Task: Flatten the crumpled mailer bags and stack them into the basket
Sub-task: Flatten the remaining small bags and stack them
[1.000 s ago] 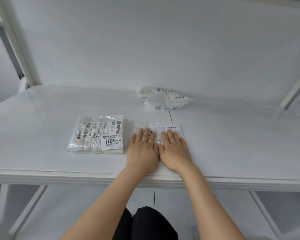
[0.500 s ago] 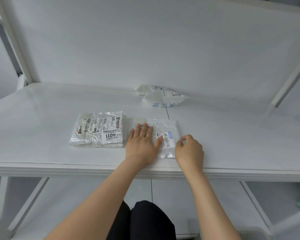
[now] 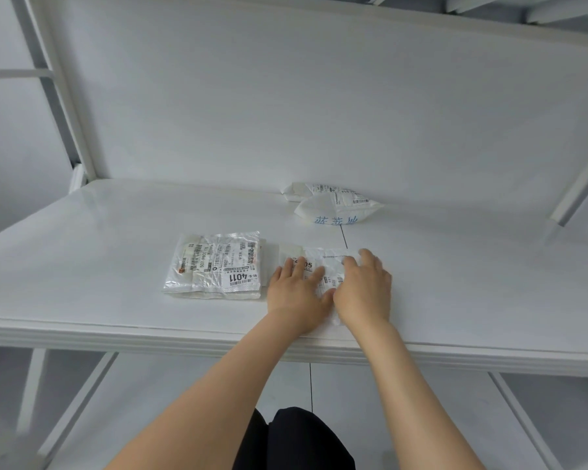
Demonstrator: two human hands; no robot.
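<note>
On the near strip of the white table (image 3: 82, 266), dead ahead: mailer bag (image 3: 323, 262), wrinkled, label up, lying on the surface under both my hands. My left hand (image 3: 294, 290) is on its left half, fingers straight and spread, palm down, pressing. My right hand (image 3: 365, 288) covers the right half, fingers bent toward the far edge. Can't tell whether they're pinching film or only pushing down on it.

Step, my read: flatten phase on this bag, not stacking yet. Creases show between my hands, so it isn't done.

Next move needs:
- left hand as anchor, so the bag doesn't skate on the slick top
- right hand sweeping outward to drive air and wrinkles toward the edge
- then a pick-up by one edge
- the basket isn't in frame, so the drop spot is unknown from this view; I'd have to find it before carrying

Count:
- hands: 2, both on the same bag
- bag being worked: 1
- flattened bag (image 3: 218, 266) with the "4011" label, just beside my left hand: 1 on top; a white layer shows under its edge, may be more, can't tell
- puffy ones at the back by the wall (image 3: 319, 96): 2, front puffy bag (image 3: 336, 213) with blue lettering and rear puffy bag (image 3: 302, 191), touching or overlapping
- baskets in view: 0

So at least 4 bags on the table, 2 of them untouched by the look of it, none in a basket that I can see.
</note>
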